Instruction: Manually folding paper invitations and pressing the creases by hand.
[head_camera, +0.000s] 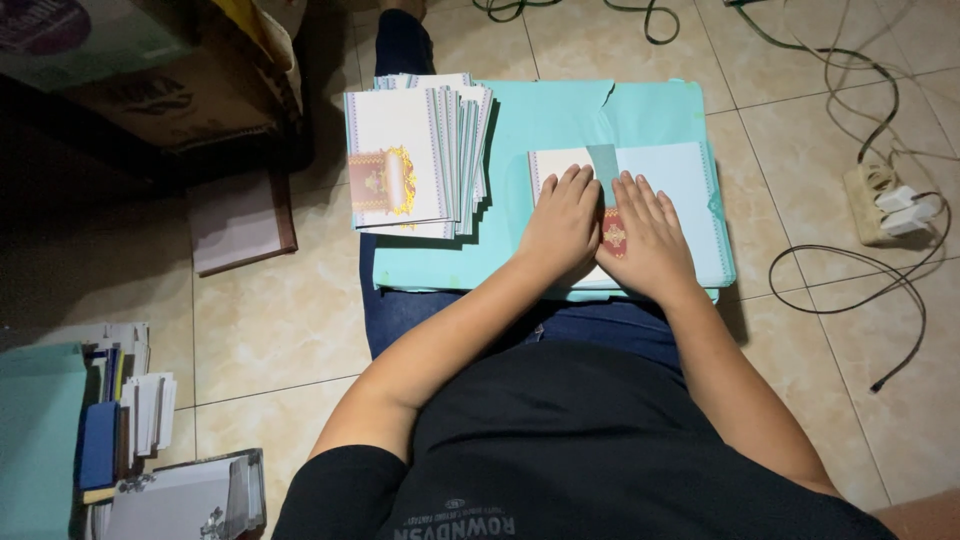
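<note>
- Black-shirted torso and blue-jeaned lap fill the near edge of the view; both forearms reach forward from there onto a teal board (560, 120) that lies across the legs
- left hand (562, 225) lies flat, fingers together, palm down on the pale card (680, 190) at the board's right half; it grasps nothing, only presses
- right hand (645, 240) lies flat just beside it, thumbs nearly touching, pressing the same card; a narrow teal strip (603, 172) and a dark red ornament (614, 235) show between the two hands
- the card looks half done, by my reading: it is being flattened along its middle, and has not joined the others
- stack of finished-looking cards (415, 150), fanned, with patterned borders and a gold-and-red emblem, sits at the board's left, partly over its edge; this suggests a fair number already done
- farther out, on the tiled floor (280, 330): more paper stacks (140, 410) at lower left, perhaps waiting; a power strip (880, 200) with cables at right
</note>
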